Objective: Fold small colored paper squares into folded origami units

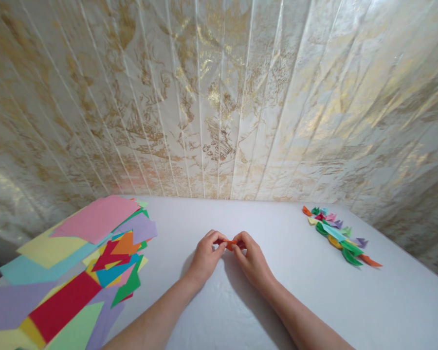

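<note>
A small folded piece of orange paper (229, 245) is held between my two hands, a little above the white table. My left hand (207, 255) pinches its left end between thumb and fingers. At its right end, my right hand (251, 257) grips it the same way. Much of the paper is covered by fingertips, so its exact folded shape cannot be made out.
Coloured paper sheets (98, 218) and smaller cut pieces (122, 262) lie in a loose heap on the left. On the right stands a row of small folded paper figures (334, 232). A gold-patterned curtain (219, 121) hangs behind the white table (190, 214).
</note>
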Available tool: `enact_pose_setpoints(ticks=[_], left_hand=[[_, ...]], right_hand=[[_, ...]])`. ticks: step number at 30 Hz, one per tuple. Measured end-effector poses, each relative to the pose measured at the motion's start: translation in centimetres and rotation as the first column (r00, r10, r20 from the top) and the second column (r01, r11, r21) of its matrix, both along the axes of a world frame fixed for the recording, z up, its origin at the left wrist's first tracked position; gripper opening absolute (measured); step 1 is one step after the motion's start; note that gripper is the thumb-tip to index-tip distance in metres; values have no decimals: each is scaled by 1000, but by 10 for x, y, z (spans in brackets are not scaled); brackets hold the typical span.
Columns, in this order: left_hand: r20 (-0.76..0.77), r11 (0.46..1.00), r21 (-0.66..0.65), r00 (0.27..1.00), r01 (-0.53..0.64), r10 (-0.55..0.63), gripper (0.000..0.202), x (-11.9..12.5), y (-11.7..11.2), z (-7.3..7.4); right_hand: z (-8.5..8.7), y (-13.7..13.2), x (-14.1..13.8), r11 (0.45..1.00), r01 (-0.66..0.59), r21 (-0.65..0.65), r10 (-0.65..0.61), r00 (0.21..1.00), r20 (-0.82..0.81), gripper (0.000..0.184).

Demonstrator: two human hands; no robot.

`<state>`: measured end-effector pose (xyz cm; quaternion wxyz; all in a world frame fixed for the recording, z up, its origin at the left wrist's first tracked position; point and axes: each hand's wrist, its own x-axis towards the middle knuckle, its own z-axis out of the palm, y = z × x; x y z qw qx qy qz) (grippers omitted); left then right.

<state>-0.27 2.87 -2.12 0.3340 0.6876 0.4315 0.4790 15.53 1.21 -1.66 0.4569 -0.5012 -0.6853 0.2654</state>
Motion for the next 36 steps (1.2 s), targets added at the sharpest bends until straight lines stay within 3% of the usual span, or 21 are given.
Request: enact_pose_setpoints(ticks=[5,8,13,18,29,36], left_hand=[[-34,996,48,996,-77,78,13,0,-3,3],[-47,994,78,995,-82,86,14,0,-6,4],[-56,992,110,996,-64,71,14,0,-10,8],[-50,996,78,997,-49,53,14,4,-10,8],[-59,997,57,997,-47,50,15,3,-10,7],[-35,999,31,999,-41,42,14,5,-9,11]], right_hand=[[1,-3,0,986,-12,165,4,999,51,20],[0,-5,-1,985,-52,167,33,993,114,23],[-3,-4,-2,981,-23,193,8,997,76,26],[1,-4,-1,988,-4,152,-11,995,95,15],[0,-3,2,998,19,67,-28,990,137,9],[5,-4,1,1000,17,-2,-17,1000,20,6]])
